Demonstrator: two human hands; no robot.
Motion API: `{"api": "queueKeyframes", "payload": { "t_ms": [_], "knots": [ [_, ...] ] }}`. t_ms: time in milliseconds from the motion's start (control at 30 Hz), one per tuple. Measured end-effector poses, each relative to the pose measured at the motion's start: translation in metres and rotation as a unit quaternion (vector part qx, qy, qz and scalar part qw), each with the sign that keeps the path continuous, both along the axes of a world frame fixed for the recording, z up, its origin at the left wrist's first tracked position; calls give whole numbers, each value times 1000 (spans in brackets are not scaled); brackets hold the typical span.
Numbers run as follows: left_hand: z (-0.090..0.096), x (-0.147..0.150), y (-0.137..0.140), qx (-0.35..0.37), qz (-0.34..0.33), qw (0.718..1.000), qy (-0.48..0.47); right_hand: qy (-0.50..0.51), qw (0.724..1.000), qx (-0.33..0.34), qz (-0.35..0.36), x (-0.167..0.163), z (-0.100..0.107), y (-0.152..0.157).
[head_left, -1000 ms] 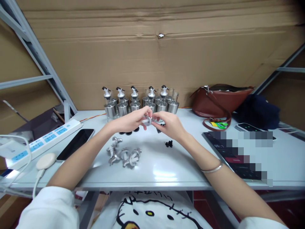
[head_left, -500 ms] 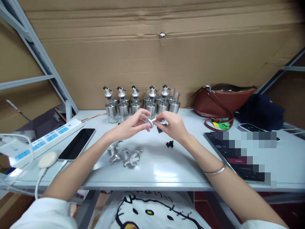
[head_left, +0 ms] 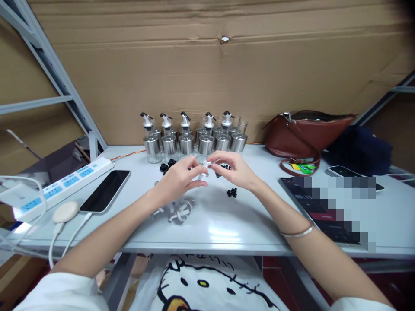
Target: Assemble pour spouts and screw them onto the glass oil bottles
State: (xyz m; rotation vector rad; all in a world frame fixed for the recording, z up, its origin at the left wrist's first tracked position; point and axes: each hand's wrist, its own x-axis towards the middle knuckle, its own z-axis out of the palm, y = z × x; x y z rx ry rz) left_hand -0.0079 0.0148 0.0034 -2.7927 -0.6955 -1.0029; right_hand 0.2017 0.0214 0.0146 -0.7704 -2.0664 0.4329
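Over the middle of the table, a small silver-white pourer spout (head_left: 206, 164) is held up between my hands. My right hand (head_left: 234, 169) pinches its upper end with thumb and fingers. At its lower side are the fingers of my left hand (head_left: 179, 178), with the thumb stretched away beneath; the left fingers partly hide the piece. Several similar loose spouts (head_left: 180, 212) lie below my left wrist. Black round stoppers (head_left: 167, 165) sit behind my left hand. Small black pieces (head_left: 231, 192) form a cluster below my right hand, and more black pieces (head_left: 223, 169) lie partly behind its fingers.
Glass bottles with steel sleeves (head_left: 186, 143) stand in rows at the back, several bearing pourer tops. To the left are a phone (head_left: 105, 191), a power strip (head_left: 65, 188) and a white charging puck (head_left: 65, 212). A brown bag (head_left: 304, 138) and a tablet (head_left: 311, 207) occupy the right.
The spout has turned between my fingers. My left thumb has dropped away from it, and my left hand sits slightly lower. Black stoppers now show behind that hand.
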Motion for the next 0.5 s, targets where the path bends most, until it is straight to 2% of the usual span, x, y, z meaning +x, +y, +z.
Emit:
{"api": "queueKeyframes", "payload": {
  "t_ms": [100, 367, 500],
  "knots": [
    [2, 1, -2, 47, 15, 999, 6, 52, 994, -92, 21, -1, 2, -2],
    [-2, 2, 3, 63, -27, 997, 26, 73, 988, -136, 19, -2, 2, -4],
    [-4, 4, 4, 93, -35, 993, 60, 51, 979, -194, 37, 4, 6, -2]
  ]
}}
